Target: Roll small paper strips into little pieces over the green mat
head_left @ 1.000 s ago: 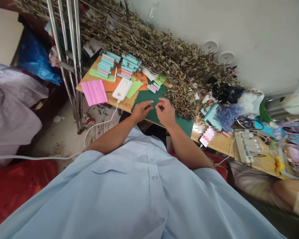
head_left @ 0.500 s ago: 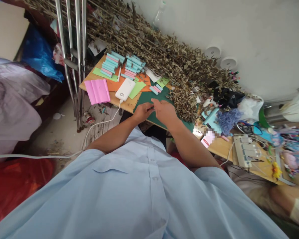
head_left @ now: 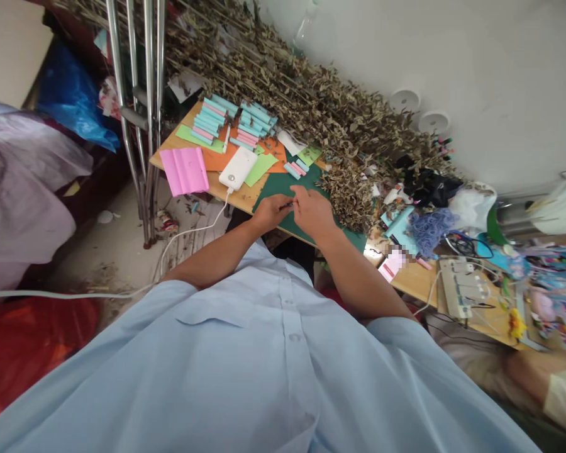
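Observation:
Over the green mat (head_left: 358,239) my left hand (head_left: 271,212) and my right hand (head_left: 311,211) meet, fingertips close together. Both are closed around something small and dark that I cannot make out, mostly hidden by the fingers. Just beyond them lie a few short blue and pink rolls (head_left: 296,168). To the left is a white power bank (head_left: 238,168) with a cable plugged in, beside a green paper piece (head_left: 261,168). Stacks of blue and pink rolls (head_left: 210,119) rest farther back on orange paper (head_left: 212,162). A pink folded sheet (head_left: 183,171) lies at the table's left edge.
Dried plants (head_left: 321,100) line the table's back along the wall. Metal crutches (head_left: 151,113) stand at the left. A phone (head_left: 391,265), blue yarn (head_left: 431,229) and a power strip (head_left: 460,286) lie on the right. Another person's arm (head_left: 531,374) shows at the lower right.
My hands stay together in nearly the same place, with only a slight shift of the fingers. The other person's arm has moved a little left in the view.

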Available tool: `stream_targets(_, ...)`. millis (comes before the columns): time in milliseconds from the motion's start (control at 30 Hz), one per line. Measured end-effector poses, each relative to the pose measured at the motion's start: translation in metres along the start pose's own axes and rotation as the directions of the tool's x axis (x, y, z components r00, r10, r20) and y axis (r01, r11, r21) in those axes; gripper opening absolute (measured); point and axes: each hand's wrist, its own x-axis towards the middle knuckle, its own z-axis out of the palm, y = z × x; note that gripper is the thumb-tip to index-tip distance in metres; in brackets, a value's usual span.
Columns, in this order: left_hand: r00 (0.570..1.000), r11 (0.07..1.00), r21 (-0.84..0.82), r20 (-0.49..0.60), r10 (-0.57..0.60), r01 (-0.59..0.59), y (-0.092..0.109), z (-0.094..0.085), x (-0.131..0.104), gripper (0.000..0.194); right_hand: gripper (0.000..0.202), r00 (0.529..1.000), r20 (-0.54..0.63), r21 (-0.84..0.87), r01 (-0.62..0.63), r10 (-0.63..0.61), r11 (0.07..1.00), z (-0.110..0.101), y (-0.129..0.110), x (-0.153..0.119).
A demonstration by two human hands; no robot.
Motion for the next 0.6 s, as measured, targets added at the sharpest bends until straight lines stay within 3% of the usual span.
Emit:
stream_targets(367, 1.0, 1.0, 0.012, 0.009, -0.023, 0.023, -0.001, 0.0, 0.0, 0.021, 0.043, 0.996, 0.081, -0.055, 0.05, -0.046, 0.997, -0.005, -0.001, 0.002)
stream_targets(600, 1.0, 1.0, 0.009, -0.017, -0.019, 0.019, -0.001, 0.0, -0.001, 0.017, 0.046, 0.994, 0.055, -0.098, 0.095, -0.09, 0.991, 0.001, -0.003, -0.006)
